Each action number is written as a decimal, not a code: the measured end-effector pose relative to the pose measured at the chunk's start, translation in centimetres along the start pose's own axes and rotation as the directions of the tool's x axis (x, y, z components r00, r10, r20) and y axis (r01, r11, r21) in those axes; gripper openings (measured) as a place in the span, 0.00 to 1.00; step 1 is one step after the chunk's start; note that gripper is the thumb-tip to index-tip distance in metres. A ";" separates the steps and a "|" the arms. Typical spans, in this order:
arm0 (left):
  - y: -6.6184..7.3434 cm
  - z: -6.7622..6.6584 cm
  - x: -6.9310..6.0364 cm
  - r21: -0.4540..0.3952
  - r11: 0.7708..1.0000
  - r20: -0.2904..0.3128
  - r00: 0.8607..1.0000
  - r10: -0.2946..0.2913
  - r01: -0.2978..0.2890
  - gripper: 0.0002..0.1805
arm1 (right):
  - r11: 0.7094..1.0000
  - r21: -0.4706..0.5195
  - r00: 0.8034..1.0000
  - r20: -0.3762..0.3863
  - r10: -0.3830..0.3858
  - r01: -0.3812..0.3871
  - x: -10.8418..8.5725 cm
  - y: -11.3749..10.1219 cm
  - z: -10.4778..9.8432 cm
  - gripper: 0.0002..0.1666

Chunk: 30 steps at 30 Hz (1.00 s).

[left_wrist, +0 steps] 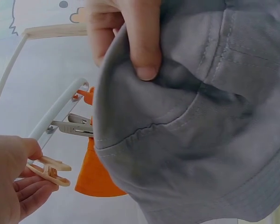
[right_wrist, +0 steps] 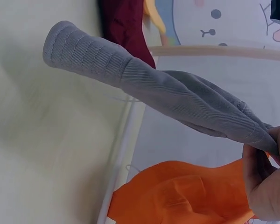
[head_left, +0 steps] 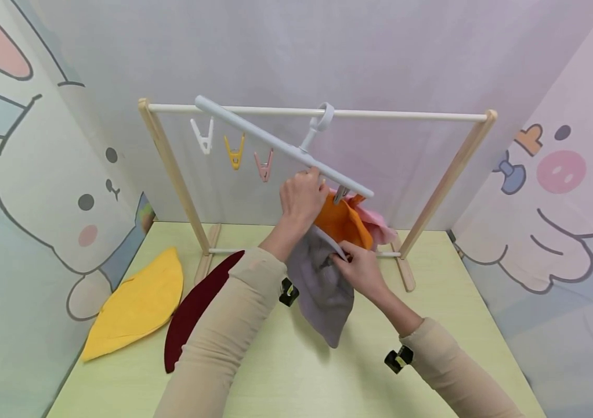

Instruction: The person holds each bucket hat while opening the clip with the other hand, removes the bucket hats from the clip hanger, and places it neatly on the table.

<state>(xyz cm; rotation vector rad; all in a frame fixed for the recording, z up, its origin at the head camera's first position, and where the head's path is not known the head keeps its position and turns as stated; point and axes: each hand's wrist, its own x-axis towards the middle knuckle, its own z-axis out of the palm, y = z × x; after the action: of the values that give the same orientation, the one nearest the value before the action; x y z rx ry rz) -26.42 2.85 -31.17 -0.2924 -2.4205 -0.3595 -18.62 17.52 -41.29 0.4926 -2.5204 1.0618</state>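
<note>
A grey fabric hat (head_left: 322, 296) hangs below the sloping pale-blue hanger (head_left: 255, 132). My right hand (head_left: 363, 270) pinches the hat's edge between thumb and fingers. Under the hanger bar, my left hand (head_left: 302, 197) squeezes a peach clothes peg (left_wrist: 51, 172), whose jaws stand apart in the left wrist view. The hat's edge is close to that peg, not between its jaws. Beyond it, a grey peg (left_wrist: 74, 125) grips an orange hat (head_left: 335, 219). A pink hat (head_left: 378, 227) hangs behind, partly covered; an orange peg (head_left: 356, 200) is at the bar's lower end.
White (head_left: 203, 137), yellow (head_left: 234, 154) and pink (head_left: 263, 166) pegs dangle from the hanger's raised left half. Its hook (head_left: 325, 116) loops over the rack's white rail (head_left: 406, 115). Yellow (head_left: 137, 307) and maroon (head_left: 197, 307) hats lie on the table (head_left: 369, 383) at left.
</note>
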 end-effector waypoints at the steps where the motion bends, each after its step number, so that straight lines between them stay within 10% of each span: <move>1: 0.0 0.0 0.0 0.000 1.000 0.001 1.000 0.001 -0.001 0.12 | 1.000 -0.003 1.000 0.002 0.003 -0.003 -0.1 0.0 0.1 0.05; 30: 0.1 0.1 -0.1 -0.030 0.999 0.018 1.000 -0.015 0.016 0.12 | 0.966 0.151 0.976 0.091 0.199 -0.211 -2.4 0.9 4.3 0.06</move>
<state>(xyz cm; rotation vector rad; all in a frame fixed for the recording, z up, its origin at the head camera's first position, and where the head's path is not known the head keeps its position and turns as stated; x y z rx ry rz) -26.36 2.93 -31.31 -0.2915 -2.4380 -0.4017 -17.73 15.37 -45.70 0.3227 -2.6086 1.3534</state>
